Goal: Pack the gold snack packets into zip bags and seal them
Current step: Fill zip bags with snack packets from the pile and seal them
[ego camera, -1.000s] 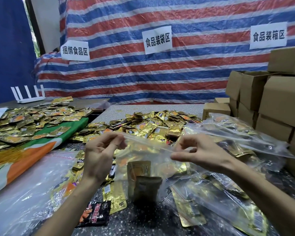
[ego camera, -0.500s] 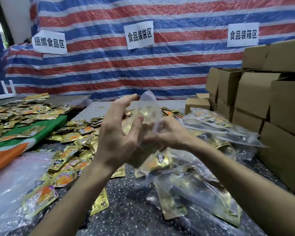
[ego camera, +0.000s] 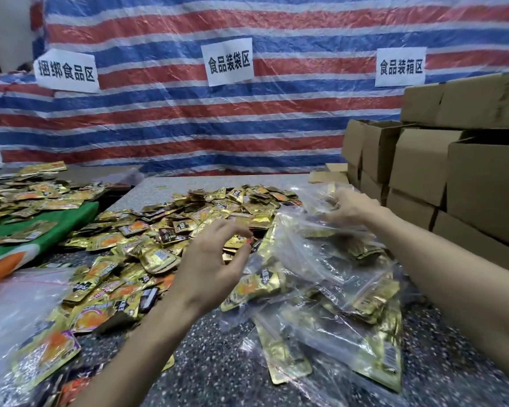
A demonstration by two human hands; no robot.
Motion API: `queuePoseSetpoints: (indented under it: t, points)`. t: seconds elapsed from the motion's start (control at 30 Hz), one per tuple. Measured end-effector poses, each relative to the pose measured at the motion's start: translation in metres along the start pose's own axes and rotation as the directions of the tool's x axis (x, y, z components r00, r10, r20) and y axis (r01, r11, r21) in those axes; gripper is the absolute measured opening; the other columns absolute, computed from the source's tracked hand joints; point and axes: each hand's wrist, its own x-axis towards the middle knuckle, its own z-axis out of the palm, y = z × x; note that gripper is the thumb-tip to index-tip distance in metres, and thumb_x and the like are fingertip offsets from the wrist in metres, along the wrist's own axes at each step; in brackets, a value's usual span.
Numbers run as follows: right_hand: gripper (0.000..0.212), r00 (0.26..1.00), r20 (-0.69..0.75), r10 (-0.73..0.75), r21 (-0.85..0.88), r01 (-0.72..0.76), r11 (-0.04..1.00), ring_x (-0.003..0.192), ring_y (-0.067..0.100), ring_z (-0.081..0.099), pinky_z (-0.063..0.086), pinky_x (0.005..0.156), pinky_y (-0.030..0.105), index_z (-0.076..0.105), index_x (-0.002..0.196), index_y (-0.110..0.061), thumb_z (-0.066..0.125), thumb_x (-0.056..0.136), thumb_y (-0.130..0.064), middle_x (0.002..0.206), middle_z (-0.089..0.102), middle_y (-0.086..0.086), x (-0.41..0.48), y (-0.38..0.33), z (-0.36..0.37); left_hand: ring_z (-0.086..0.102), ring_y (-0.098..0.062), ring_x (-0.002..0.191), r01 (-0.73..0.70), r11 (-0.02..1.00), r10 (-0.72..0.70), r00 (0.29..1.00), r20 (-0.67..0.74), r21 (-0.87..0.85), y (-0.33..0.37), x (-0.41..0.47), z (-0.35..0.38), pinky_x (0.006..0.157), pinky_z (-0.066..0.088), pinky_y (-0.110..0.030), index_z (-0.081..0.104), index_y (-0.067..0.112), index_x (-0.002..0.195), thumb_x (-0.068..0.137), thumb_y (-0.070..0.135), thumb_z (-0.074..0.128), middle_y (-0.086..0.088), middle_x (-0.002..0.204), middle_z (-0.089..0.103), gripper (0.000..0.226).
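Loose gold snack packets [ego camera: 188, 218] lie heaped across the middle of the speckled table [ego camera: 212, 362]. My right hand [ego camera: 350, 207] reaches to the far right and grips a clear zip bag [ego camera: 325, 198] with gold packets in it. This bag is at the top of a pile of filled zip bags [ego camera: 335, 289]. My left hand [ego camera: 209, 265] hovers over the near edge of the loose packets with its fingers loosely curled and nothing in them. The picture is blurred around the right hand.
Brown cardboard boxes [ego camera: 423, 171] are stacked along the right side. Empty clear zip bags [ego camera: 18, 304] lie at the near left. More packets cover a green and orange cloth [ego camera: 41, 230] on the left. A striped tarp with paper signs [ego camera: 229, 61] hangs behind.
Both hands held a filled bag up in front of me. Now my right hand has carried it right onto the pile of filled bags, and my left hand has let go and dropped over the loose packets.
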Motion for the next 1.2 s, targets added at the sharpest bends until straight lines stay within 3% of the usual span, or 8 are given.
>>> queuePoseSetpoints:
  t: [0.17, 0.4, 0.53, 0.7, 0.8, 0.97, 1.03, 1.2]
  points:
    - [0.132, 0.992, 0.115, -0.06, -0.088, 0.071, 0.994, 0.138, 0.038, 0.038, 0.029, 0.114, 0.06, 0.041, 0.148, -0.024, 0.045, 0.043, -0.105, 0.152, 0.043, 0.01, -0.003, -0.026, -0.019, 0.051, 0.01, 0.104, 0.09, 0.996, -0.089, 0.996, 0.031, -0.015, -0.011, -0.006, -0.001, 0.092, 0.043, -0.019, 0.065, 0.025, 0.109, 0.094, 0.021, 0.064, 0.014, 0.113, 0.061, 0.016]
    - [0.067, 0.79, -0.522, -0.321, 0.217, 0.487, 0.846, 0.134, 0.026, 0.04, 0.03, 0.115, 0.046, 0.052, 0.138, -0.018, 0.064, 0.086, -0.058, 0.139, 0.053, 0.007, -0.068, -0.121, 0.028, 0.052, 0.001, 0.059, 0.227, 0.954, -0.247, 0.965, -0.084, -0.194, -0.041, -0.021, -0.002, 0.051, 0.041, -0.014, 0.066, 0.022, 0.095, 0.097, 0.015, 0.061, 0.014, 0.071, 0.06, 0.008]
    - [0.049, 0.801, -0.39, -0.454, 0.496, 0.599, 0.629, 0.115, 0.01, 0.049, 0.044, 0.102, 0.034, 0.055, 0.131, -0.018, 0.067, 0.088, -0.038, 0.127, 0.057, 0.0, -0.104, -0.165, 0.085, 0.045, -0.004, 0.054, 0.242, 0.955, -0.245, 0.97, 0.005, -0.173, -0.069, -0.04, -0.018, 0.047, 0.036, -0.025, 0.06, 0.038, 0.099, 0.098, 0.015, 0.059, 0.015, 0.062, 0.053, 0.023]
    - [0.043, 0.873, -0.213, -0.439, 0.737, 0.439, 0.515, 0.115, 0.009, 0.052, 0.046, 0.106, 0.038, 0.053, 0.13, -0.022, 0.069, 0.09, -0.027, 0.127, 0.052, -0.007, -0.108, -0.185, 0.121, 0.059, 0.0, 0.085, 0.332, 0.94, -0.333, 0.943, -0.002, 0.074, -0.119, -0.064, -0.052, 0.074, 0.051, -0.025, 0.063, 0.03, 0.107, 0.094, 0.017, 0.064, 0.011, 0.101, 0.063, 0.017]
    - [0.039, 0.877, -0.189, -0.443, 0.795, 0.401, 0.455, 0.115, 0.007, 0.056, 0.049, 0.101, 0.033, 0.054, 0.128, -0.026, 0.069, 0.092, -0.029, 0.128, 0.053, -0.012, -0.105, -0.183, 0.133, 0.06, -0.017, 0.107, 0.527, 0.781, -0.49, 0.85, -0.196, 0.334, -0.157, -0.073, -0.082, 0.093, 0.049, -0.04, 0.065, 0.02, 0.117, 0.093, 0.022, 0.063, -0.001, 0.117, 0.064, 0.024]
    - [0.031, 0.882, -0.229, -0.413, 0.825, 0.401, 0.398, 0.106, -0.015, 0.054, 0.044, 0.087, 0.015, 0.055, 0.112, -0.044, 0.07, 0.091, -0.026, 0.116, 0.058, -0.026, -0.106, -0.172, 0.145, 0.054, -0.033, 0.117, 0.78, 0.226, -0.755, 0.519, -0.4, 0.583, -0.205, -0.098, -0.13, 0.094, 0.039, -0.039, 0.061, 0.013, 0.116, 0.085, 0.024, 0.059, -0.013, 0.127, 0.061, 0.032]
    - [0.03, 0.885, -0.213, -0.415, 0.84, 0.383, 0.385, 0.104, -0.012, 0.056, 0.049, 0.09, 0.024, 0.056, 0.108, -0.046, 0.07, 0.091, -0.026, 0.114, 0.061, -0.024, -0.108, -0.167, 0.149, 0.062, -0.031, 0.097, 0.79, 0.201, -0.769, 0.493, -0.407, 0.579, -0.209, -0.105, -0.137, 0.081, 0.044, -0.035, 0.066, 0.012, 0.084, 0.082, 0.02, 0.062, -0.012, 0.101, 0.07, 0.008]
    - [0.025, 0.871, -0.198, -0.45, 0.863, 0.372, 0.341, 0.101, -0.006, 0.061, 0.053, 0.087, 0.029, 0.061, 0.105, -0.043, 0.07, 0.09, -0.025, 0.108, 0.065, -0.026, -0.112, -0.162, 0.148, 0.061, -0.028, 0.07, 0.866, 0.266, -0.723, 0.47, -0.507, 0.423, -0.211, -0.102, -0.145, 0.072, 0.046, -0.034, 0.065, 0.011, 0.057, 0.088, 0.024, 0.067, -0.005, 0.064, 0.065, 0.033]
